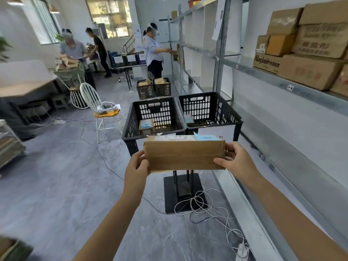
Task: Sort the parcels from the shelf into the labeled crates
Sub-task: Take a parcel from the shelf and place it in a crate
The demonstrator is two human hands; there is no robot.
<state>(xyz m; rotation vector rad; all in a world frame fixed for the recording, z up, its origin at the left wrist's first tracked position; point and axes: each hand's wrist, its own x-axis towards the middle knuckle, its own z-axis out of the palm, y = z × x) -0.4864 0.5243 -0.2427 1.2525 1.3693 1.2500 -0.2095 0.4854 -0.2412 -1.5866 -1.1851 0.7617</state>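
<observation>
A flat brown cardboard parcel (pixel 184 154) with a white label and a blue slip on its top is held level in front of me. My left hand (pixel 136 165) grips its left end and my right hand (pixel 238 161) grips its right end. Just beyond it stand two black plastic crates on a stand. The left crate (pixel 135 117) holds one small parcel with a blue label (pixel 146 126). In the right crate (pixel 218 110) lies another blue-labelled parcel (pixel 188 118). The metal shelf (pixel 282 85) on my right carries several big cardboard boxes (pixel 308 48).
White cables (pixel 207 206) lie tangled on the floor by the stand's black base (pixel 183 193). A white chair (pixel 99 110) stands to the left of the crates. Two more black crates (pixel 153 89) with parcels sit farther back, where three people work by tables and shelving.
</observation>
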